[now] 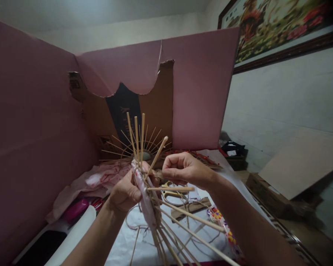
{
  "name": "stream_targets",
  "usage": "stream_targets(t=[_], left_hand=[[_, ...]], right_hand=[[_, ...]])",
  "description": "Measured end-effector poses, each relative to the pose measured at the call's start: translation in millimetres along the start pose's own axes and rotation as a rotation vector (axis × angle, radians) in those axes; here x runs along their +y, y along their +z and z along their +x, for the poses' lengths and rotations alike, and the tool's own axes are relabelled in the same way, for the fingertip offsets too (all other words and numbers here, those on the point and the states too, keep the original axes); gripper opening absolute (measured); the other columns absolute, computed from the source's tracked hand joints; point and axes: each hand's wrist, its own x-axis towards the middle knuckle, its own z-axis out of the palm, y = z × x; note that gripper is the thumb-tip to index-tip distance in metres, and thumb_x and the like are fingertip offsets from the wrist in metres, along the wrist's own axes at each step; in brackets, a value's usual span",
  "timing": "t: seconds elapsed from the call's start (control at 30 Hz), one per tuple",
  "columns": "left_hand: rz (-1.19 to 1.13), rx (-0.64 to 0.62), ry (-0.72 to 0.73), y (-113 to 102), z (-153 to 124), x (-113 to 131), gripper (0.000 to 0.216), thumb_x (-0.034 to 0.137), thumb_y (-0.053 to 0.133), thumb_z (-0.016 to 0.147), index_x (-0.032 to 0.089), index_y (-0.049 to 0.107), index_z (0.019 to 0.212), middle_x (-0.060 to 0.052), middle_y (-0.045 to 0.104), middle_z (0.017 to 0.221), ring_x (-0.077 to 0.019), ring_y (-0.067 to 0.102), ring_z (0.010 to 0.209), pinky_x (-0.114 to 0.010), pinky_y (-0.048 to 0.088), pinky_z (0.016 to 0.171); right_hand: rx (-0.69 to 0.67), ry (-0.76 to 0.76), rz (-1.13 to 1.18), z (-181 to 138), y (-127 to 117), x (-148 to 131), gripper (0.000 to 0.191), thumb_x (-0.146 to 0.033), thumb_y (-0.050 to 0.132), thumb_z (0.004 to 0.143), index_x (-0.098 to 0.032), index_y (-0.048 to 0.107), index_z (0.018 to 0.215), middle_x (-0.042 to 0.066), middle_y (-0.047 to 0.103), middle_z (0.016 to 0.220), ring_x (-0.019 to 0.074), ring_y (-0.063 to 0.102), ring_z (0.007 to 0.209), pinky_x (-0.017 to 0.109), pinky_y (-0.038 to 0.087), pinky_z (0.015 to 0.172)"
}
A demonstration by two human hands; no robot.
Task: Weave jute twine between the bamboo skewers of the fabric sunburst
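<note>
My left hand (126, 194) is closed around a round piece (147, 201) with a white-and-pink cloth rim, from which several thin wooden sticks (135, 136) fan out upward and downward. My right hand (183, 168) hovers just right of it, fingers curled in a pinch near one slanting stick (157, 155); what it pinches is too small to make out. Brown twine (144, 227) trails from the piece onto the white table cover (144, 251). A second spoked stick piece (144, 149) stands behind, against the cardboard.
Pink cardboard screens (199, 88) wall in the table on the left and back. Gold-handled scissors (172, 192) lie under my right hand. Pink cloth (100, 181) is heaped at left, a white roll (74, 231) and dark tray at front left. Boxes sit on the floor at right.
</note>
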Motion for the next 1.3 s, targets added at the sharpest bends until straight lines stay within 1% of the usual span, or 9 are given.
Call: stream_targets(t=[0.17,0.27,0.33,0.4,0.57,0.8,1.07,1.2,1.3], left_hand=[[0.048,0.027,0.062,-6,0,-8,0.041,0.028,0.085,0.051,0.025,0.06,0.084,0.0,0.065,0.066,-0.0184,0.063,0.053,-0.026,0.05,0.046],[0.108,0.148,0.077,-12,-1,-17,0.046,0.044,0.086,0.041,0.023,0.056,0.068,0.004,0.053,0.049,-0.0153,0.055,0.043,-0.026,0.045,0.043],[0.134,0.233,0.091,-16,-1,-22,0.047,0.055,0.082,0.043,0.023,0.052,0.058,0.004,0.047,0.043,-0.0143,0.051,0.042,-0.027,0.043,0.044],[0.141,0.27,0.101,-19,-1,-26,0.048,0.06,0.079,0.044,0.023,0.05,0.053,0.003,0.046,0.043,-0.0151,0.052,0.045,-0.028,0.043,0.046],[0.128,0.283,0.125,-23,-4,-30,0.048,0.06,0.08,0.04,0.024,0.052,0.052,0.001,0.05,0.049,-0.0193,0.058,0.061,-0.031,0.045,0.055],[0.111,0.263,0.137,-26,-4,-31,0.046,0.06,0.08,0.042,0.024,0.052,0.049,0.0,0.051,0.05,-0.0188,0.058,0.061,-0.029,0.044,0.053],[0.111,0.218,0.157,-22,1,-26,0.046,0.058,0.081,0.04,0.023,0.052,0.047,0.003,0.046,0.043,-0.0153,0.052,0.049,-0.027,0.042,0.048],[0.098,0.196,0.19,-12,5,-22,0.043,0.055,0.082,0.042,0.023,0.054,0.047,0.005,0.042,0.038,-0.0108,0.043,0.037,-0.025,0.039,0.044],[0.092,0.192,0.213,-3,5,-20,0.039,0.054,0.081,0.045,0.023,0.057,0.05,0.005,0.046,0.039,-0.0109,0.044,0.037,-0.025,0.039,0.043]], right_hand=[[-0.005,-0.036,-0.003,-6,9,-9,0.034,-0.042,0.072,0.073,-0.013,0.056,0.066,-0.006,0.048,0.049,0.0035,0.037,0.042,0.017,0.026,0.037],[-0.019,-0.04,0.011,-11,17,-12,0.033,-0.041,0.071,0.075,-0.013,0.057,0.066,-0.005,0.049,0.05,0.0042,0.039,0.044,0.017,0.028,0.039],[-0.038,-0.047,0.04,-15,23,-13,0.029,-0.037,0.071,0.076,-0.013,0.057,0.067,-0.004,0.051,0.053,0.0046,0.041,0.046,0.017,0.03,0.041],[-0.059,-0.052,0.073,-18,29,-14,0.025,-0.032,0.07,0.078,-0.013,0.058,0.067,-0.003,0.053,0.056,0.0048,0.042,0.048,0.018,0.032,0.043],[-0.065,-0.047,0.099,-22,34,-17,0.019,-0.023,0.067,0.08,-0.014,0.057,0.066,-0.003,0.054,0.058,0.0057,0.044,0.049,0.019,0.034,0.045],[-0.063,-0.04,0.09,-22,34,-20,0.018,-0.023,0.067,0.08,-0.014,0.059,0.067,-0.004,0.051,0.057,0.0053,0.04,0.048,0.019,0.033,0.045],[-0.075,-0.024,0.093,-21,34,-16,0.021,-0.03,0.07,0.077,-0.014,0.059,0.067,-0.005,0.047,0.055,0.005,0.036,0.047,0.02,0.029,0.045],[-0.078,-0.023,0.079,-21,34,-14,0.022,-0.03,0.07,0.077,-0.013,0.058,0.067,-0.003,0.051,0.059,0.0058,0.04,0.052,0.021,0.029,0.048],[-0.078,-0.017,0.053,-21,33,-13,0.023,-0.03,0.07,0.078,-0.013,0.058,0.068,-0.002,0.052,0.062,0.0065,0.041,0.054,0.021,0.028,0.049]])
